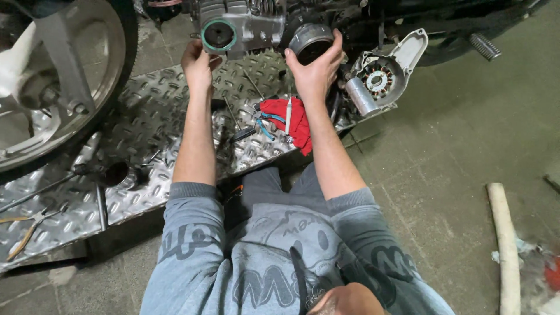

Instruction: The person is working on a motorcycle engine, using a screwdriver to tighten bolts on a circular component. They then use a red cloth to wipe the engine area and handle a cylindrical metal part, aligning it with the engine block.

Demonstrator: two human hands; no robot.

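I crouch before a motorcycle engine (245, 23) raised on a diamond-tread metal platform (146, 116). My left hand (197, 63) grips the lower left side of the engine's grey cylinder block, just below its round opening with a green ring (219, 35). My right hand (315, 70) cups a round metal piston-like part (311, 42) at the engine's right side. A red rag (291, 116) with small tools on it lies on the platform between my forearms.
A detached side cover with a stator coil (382, 76) leans at the right. A wheel (52, 76) stands at the left. Pliers (26, 230), a socket (116, 174) and rods lie on the platform. A pale pipe (504, 245) lies on the concrete floor at the right.
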